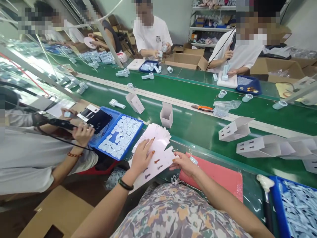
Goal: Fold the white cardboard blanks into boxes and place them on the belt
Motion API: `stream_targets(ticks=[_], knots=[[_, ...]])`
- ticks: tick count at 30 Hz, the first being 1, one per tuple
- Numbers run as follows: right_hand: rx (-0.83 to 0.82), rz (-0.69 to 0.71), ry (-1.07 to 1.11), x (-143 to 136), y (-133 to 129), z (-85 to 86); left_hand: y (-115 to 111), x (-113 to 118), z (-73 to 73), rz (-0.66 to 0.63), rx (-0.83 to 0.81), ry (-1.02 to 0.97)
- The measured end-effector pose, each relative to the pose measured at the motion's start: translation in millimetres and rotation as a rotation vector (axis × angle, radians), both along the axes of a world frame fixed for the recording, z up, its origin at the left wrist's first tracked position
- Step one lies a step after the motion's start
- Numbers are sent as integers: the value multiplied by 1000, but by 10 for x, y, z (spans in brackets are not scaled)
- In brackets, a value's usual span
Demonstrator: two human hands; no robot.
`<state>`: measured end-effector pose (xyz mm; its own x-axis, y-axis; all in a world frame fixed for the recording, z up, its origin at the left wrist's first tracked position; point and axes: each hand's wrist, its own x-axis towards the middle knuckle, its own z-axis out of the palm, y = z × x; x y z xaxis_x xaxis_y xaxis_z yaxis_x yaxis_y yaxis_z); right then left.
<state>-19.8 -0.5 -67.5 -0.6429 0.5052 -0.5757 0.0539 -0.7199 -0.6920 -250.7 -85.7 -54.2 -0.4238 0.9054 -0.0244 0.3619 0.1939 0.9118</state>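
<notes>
A fanned stack of flat, unfolded white cartons (155, 134) lies at the near edge of the bench in front of me. My left hand (143, 157), a dark bangle on its wrist, rests on the stack with fingers spread. The top folded-flat carton (163, 161) carries small printed pictures of a brown and grey device. My right hand (184, 164) pinches the tabbed right end of that carton between thumb and fingers. Just beyond it a pink-red mat (215, 178) lies on the bench, with a small light-blue part (193, 160) on its upper left edge.
Opened-up white boxes stand on the green conveyor (195, 129). Pliers (202, 108) lie beyond. A blue tray (119, 137) of small parts is left, beside a co-worker's hand (83, 134). A hammer (266, 195) and another parts bin (278, 198) are right.
</notes>
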Motion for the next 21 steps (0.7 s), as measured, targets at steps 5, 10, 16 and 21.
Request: stream_targets(ticks=[5,10,16,21], knots=[[45,46,-10,439,-223,162,87,129,-10,-170,-75,-224],[16,-54,-207,739,-389,-12,189,422,115,-408,-96,-258],[28,-196,-254,889,-526,-45,404,526,252,-692,-135,-31],[122,-287,-317,825,-416,-45,573,638,275,-738,-205,-178]])
